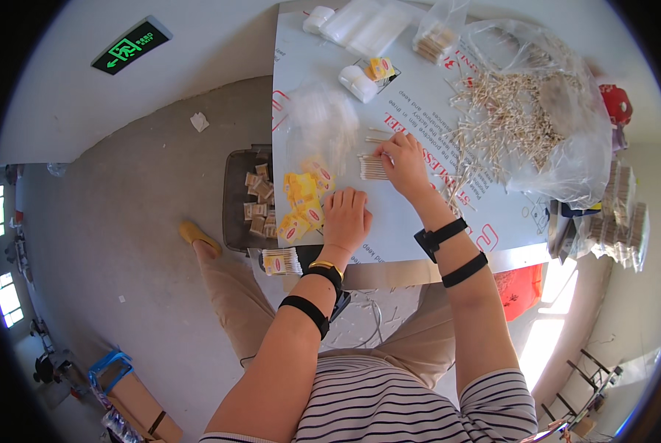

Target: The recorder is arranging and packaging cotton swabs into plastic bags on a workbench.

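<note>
1. From my remote seat: right hand [405, 164] bent, fingertips at the neat row of thin, white-tipped cotton swabs [372, 170]; pinching or not, I can't tell. A nudge could skew them.
2. Left hand [347, 217] curled, grip hidden; sliding leftward might spill the glossy yellow paper cards [301, 190].
3. Rightward, a forearm sweep could scatter the pale loose-swab heap [511, 111].

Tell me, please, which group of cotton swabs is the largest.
The jumbled heap, partly in the clear plastic bag at upper right; the neat row by the right hand is far smaller.
</note>
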{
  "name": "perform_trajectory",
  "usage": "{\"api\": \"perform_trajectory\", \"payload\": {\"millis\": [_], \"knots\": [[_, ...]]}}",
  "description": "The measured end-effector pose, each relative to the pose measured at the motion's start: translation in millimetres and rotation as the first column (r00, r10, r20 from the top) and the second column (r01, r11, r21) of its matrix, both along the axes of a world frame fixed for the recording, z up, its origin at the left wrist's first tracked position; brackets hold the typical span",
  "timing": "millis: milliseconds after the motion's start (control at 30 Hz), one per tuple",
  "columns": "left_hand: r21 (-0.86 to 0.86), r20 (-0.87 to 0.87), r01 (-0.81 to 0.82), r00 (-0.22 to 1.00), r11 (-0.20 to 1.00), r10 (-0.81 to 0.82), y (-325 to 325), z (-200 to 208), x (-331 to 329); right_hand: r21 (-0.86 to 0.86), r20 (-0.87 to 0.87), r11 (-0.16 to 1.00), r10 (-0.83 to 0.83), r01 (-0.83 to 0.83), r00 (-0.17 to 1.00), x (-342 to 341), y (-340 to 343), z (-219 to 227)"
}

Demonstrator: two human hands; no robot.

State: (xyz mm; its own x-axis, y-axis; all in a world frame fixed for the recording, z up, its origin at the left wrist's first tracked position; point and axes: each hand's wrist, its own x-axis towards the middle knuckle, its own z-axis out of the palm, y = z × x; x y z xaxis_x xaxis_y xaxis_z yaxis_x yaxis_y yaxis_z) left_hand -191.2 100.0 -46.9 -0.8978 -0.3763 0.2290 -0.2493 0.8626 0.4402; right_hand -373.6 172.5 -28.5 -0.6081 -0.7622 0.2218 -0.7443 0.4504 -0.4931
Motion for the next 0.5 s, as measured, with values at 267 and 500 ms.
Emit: {"api": "perform_trajectory", "payload": {"millis": [267,500], "knots": [[-0.003,-0.008,0.009,1.0,1.0,-0.009,0,-1,-1,-0.07,0.075,0.997,-0.036,0.041,0.997,5,12,-1],[-0.009,-0.003,0.001,1.0,1.0,-0.001,-1,-2,0,0.091,-0.19,0.996,0.015,0.002,0.982,42,17,6]]}}
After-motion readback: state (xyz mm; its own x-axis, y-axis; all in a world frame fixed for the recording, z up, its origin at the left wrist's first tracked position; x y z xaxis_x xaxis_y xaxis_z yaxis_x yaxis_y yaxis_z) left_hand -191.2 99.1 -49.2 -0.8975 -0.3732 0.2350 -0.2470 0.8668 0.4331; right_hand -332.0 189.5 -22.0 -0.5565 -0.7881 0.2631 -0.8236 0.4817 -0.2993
